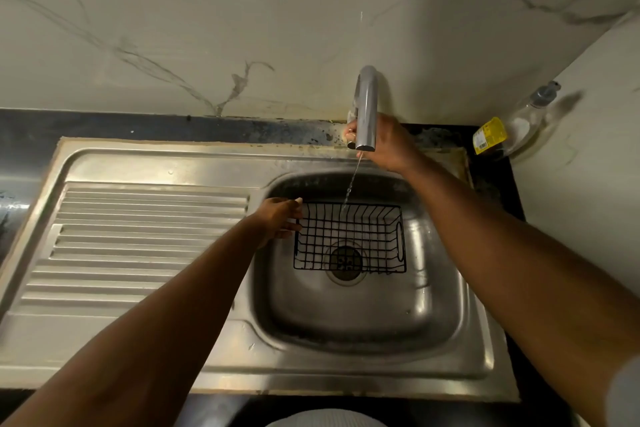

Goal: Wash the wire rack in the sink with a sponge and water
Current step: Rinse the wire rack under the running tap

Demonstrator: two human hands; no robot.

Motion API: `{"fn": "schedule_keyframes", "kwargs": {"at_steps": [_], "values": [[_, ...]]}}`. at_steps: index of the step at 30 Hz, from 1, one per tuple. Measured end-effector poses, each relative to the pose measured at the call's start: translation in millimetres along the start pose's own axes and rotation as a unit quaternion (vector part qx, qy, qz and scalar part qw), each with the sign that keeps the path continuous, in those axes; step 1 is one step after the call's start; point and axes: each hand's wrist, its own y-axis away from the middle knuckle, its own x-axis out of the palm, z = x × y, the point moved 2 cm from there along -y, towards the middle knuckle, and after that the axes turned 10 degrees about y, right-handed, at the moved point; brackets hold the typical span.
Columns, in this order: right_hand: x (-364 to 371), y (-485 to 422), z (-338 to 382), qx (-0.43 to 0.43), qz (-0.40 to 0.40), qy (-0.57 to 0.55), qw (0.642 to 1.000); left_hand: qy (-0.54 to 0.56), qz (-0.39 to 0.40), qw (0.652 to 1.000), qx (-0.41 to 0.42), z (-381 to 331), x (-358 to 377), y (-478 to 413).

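Smooth stainless sink (346,333), rounded basin: the black square-mesh wire rack (349,239) sits flat over the drain, toward the far wall. Your left hand (278,220), arm extended, grips the rack's left rim. Thin water (351,184) strikes its far edge. Your right hand (386,144) curls round the chrome tap (366,107) base.

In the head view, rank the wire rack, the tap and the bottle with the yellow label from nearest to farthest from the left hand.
1. The wire rack, in the sink: the left hand holds its left end.
2. The tap, at the back of the sink, gripped by the right hand.
3. The bottle, far right, beyond the sink's back corner.
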Motion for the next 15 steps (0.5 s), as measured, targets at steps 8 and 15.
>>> {"fn": "schedule_keyframes", "kwargs": {"at_steps": [8,15], "values": [[11.7,14.7,-7.9,0.088,-0.075,-0.097,0.989,-0.034,-0.008,0.999,-0.018,2.3,-0.9,2.9],[17.4,68.8,-36.6,0.095,-0.075,-0.055,0.991,-0.076,0.004,0.997,-0.017,3.5,20.4,13.4]]}}
